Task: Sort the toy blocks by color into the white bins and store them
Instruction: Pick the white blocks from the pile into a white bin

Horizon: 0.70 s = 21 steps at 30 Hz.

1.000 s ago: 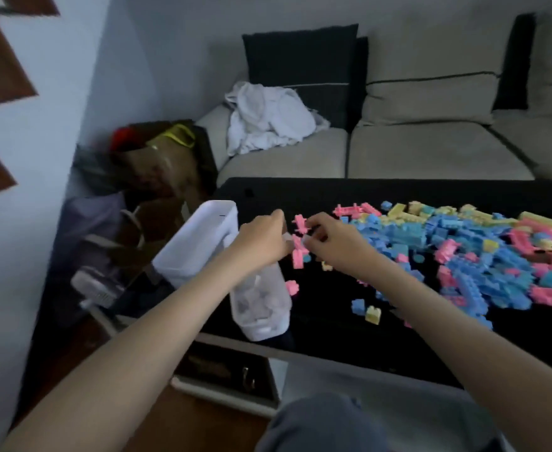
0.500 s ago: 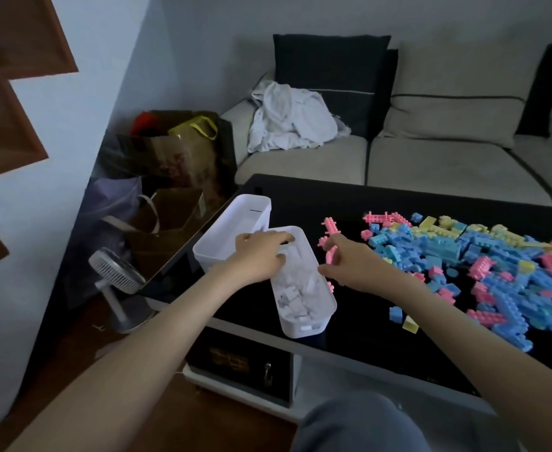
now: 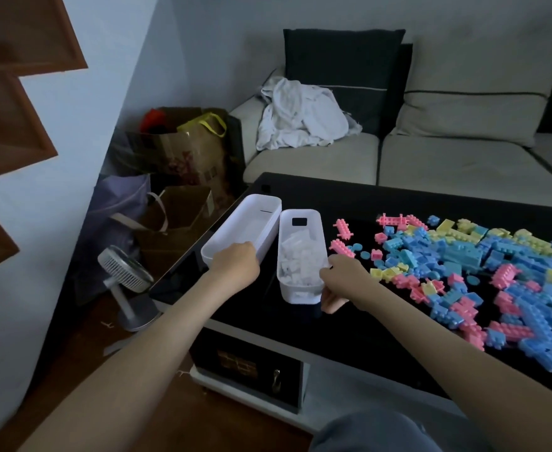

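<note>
Two white bins stand side by side at the left end of the black table (image 3: 349,327). The left bin (image 3: 252,220) looks empty, and my left hand (image 3: 235,267) grips its near rim. White blocks fill the right bin (image 3: 300,236), and my right hand (image 3: 340,283) holds its near right corner. A big pile of blue, pink and yellow blocks (image 3: 483,272) spreads over the table's right half. Two pink blocks (image 3: 343,238) lie just right of the bins.
A grey sofa (image 3: 447,158) with a crumpled white cloth (image 3: 300,115) stands behind the table. On the floor to the left are paper bags (image 3: 186,151), a cardboard box (image 3: 177,223) and a small white fan (image 3: 124,269).
Both hands left the pink blocks and moved down-left onto the bins. My left hand went from the filled bin to the empty one; my right hand took the filled bin's corner.
</note>
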Each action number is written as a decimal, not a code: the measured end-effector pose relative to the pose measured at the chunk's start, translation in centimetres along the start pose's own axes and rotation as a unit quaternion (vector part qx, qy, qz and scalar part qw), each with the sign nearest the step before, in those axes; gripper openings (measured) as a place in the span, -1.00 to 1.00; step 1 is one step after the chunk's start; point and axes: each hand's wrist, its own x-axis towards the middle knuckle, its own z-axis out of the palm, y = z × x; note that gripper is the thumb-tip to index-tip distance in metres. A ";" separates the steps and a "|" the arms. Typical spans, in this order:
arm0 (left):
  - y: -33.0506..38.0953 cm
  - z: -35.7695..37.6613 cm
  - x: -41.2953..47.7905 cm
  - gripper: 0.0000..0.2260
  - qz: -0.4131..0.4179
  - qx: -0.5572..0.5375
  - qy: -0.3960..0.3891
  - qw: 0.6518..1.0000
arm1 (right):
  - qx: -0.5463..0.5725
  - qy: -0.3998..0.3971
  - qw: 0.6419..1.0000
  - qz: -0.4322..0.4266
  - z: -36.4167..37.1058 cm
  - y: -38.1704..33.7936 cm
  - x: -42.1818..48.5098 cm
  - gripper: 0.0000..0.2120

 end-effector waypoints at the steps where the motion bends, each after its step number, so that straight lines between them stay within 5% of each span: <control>1: 0.1 0.0 0.0 -0.78 -0.002 0.010 0.005 1.000 | 0.000 0.013 1.000 -0.012 0.3 -0.3 0.8 -0.77; 8: 0.7 -0.5 1.0 -0.91 -0.070 0.026 0.024 0.997 | -0.004 0.009 0.998 -0.061 2.2 -2.3 3.7 -0.76; 16: 0.5 -1.2 2.0 -0.80 -0.095 -0.066 0.091 0.989 | -0.007 -0.038 0.997 -0.066 1.9 -2.4 3.2 -0.71; 21: 0.7 -2.2 1.4 -0.72 -0.080 -0.076 0.214 0.970 | 0.013 -0.035 0.996 -0.079 1.4 -2.1 2.8 -0.54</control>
